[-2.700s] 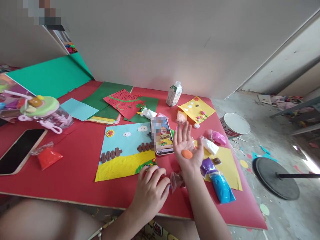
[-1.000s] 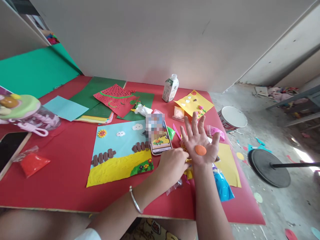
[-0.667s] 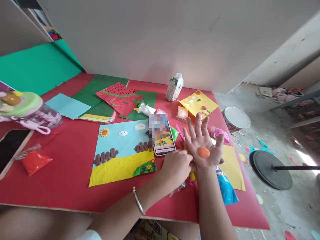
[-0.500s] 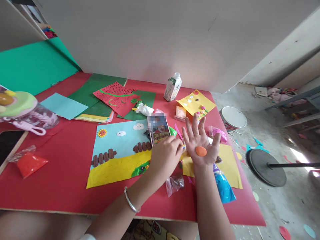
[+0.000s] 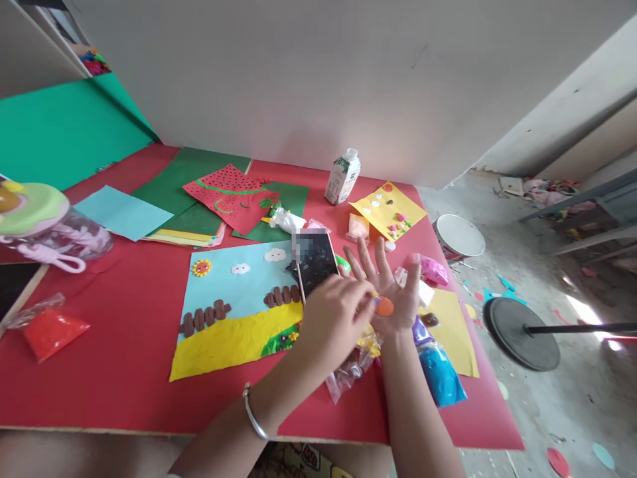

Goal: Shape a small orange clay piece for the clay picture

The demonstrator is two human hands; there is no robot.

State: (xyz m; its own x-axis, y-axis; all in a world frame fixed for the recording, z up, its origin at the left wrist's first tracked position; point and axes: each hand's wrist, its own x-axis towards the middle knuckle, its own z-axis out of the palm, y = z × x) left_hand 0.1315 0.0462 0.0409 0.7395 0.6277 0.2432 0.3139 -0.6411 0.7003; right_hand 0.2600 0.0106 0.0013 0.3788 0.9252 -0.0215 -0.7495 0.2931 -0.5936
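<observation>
Broadly, the red worktop (image 5: 124, 372) carries everything, and the clay landscape picture (image 5: 233, 305) lies at its middle. Behind that picture lie green paper sheets (image 5: 194, 192) and a watermelon cutout (image 5: 229, 192); a milk carton (image 5: 342, 176) stands farther back to its right. A phone (image 5: 316, 261) overlaps the picture's right edge. Just right of the picture, the right hand (image 5: 391, 292) is spread flat, palm up, with an orange clay disc (image 5: 385, 306) resting on it. The left hand (image 5: 333, 318) reaches across, its fingertips meeting the disc and covering part of it; whether its grip has closed on the disc I cannot tell. Clay bags, blue (image 5: 440, 375) and pink (image 5: 434, 270), crowd the yellow sheet (image 5: 450, 328) beneath the hands.
</observation>
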